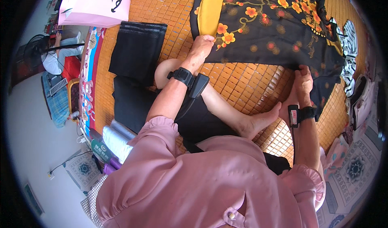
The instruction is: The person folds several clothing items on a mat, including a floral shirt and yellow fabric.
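Note:
A black garment (pixel 250 34) with orange and yellow flowers lies spread on the woven mat in front of me. At its left side, my left hand (pixel 202 48) is closed on the edge, just below a plain yellow panel (pixel 210 10). My right hand (pixel 303 80) is closed on the lower edge farther right, its fingertips partly tucked behind the cloth. The near edge runs fairly straight between both hands. Dark cloth hangs down to the right of my right hand.
Folded black cloth (pixel 137 48) lies to the left, beside a pink bag (pixel 95 6). A striped black-and-white cloth (pixel 349 54) is at the far right. My bare legs rest on the tan mat (pixel 238 80). Another person (pixel 60 54) sits at the far left near a fan.

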`<state>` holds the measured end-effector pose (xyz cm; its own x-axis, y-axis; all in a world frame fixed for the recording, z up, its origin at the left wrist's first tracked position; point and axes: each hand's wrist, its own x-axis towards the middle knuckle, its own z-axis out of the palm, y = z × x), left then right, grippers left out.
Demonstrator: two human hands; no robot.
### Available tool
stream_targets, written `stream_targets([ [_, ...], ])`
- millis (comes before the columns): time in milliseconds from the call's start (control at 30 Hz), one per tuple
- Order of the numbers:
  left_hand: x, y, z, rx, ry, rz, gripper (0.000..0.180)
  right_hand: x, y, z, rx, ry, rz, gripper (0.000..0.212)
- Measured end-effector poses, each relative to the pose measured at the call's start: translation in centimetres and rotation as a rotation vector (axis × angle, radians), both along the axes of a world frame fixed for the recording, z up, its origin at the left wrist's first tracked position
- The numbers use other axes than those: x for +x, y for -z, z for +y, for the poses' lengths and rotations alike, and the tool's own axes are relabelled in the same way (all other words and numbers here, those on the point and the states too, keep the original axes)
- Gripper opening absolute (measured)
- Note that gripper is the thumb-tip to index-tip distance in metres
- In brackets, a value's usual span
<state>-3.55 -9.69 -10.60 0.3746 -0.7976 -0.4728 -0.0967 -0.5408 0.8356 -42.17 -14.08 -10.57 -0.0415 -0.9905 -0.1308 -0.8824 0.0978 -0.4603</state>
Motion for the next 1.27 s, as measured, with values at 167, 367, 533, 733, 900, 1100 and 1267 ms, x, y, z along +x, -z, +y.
stream_targets([
  [167,-0.9,-2.0,-0.3,0.037,-0.01,0.065,0.021,-0.3,0.2,-0.1,0.032,0.006,-0.013,0.026],
  [367,-0.3,-1.2,0.0,0.004,-0.002,0.079,0.026,-0.2,0.3,-0.2,0.022,-0.015,-0.007,0.028],
  [533,0.1,-0.6,0.0,0.01,0.028,0.14,0.028,-1.0,1.2,-0.3,-0.002,-0.007,-0.019,0.028],
  [733,0.9,-0.1,0.1,0.015,-0.061,0.268,0.024,-0.8,1.3,-0.4,0.005,-0.007,-0.036,0.028],
  [900,1.1,0.2,0.0,-0.01,-0.09,0.392,0.021,-0.1,0.2,-0.3,0.042,0.02,-0.038,0.028],
  [1100,0.7,-1.2,0.2,-0.01,-0.064,0.436,0.022,-0.4,0.4,-0.2,0.037,0.017,-0.002,0.029],
  [1267,1.2,-0.3,0.2,0.006,-0.045,0.396,0.022,-0.2,0.2,-0.2,0.04,0.015,-0.025,0.029],
])
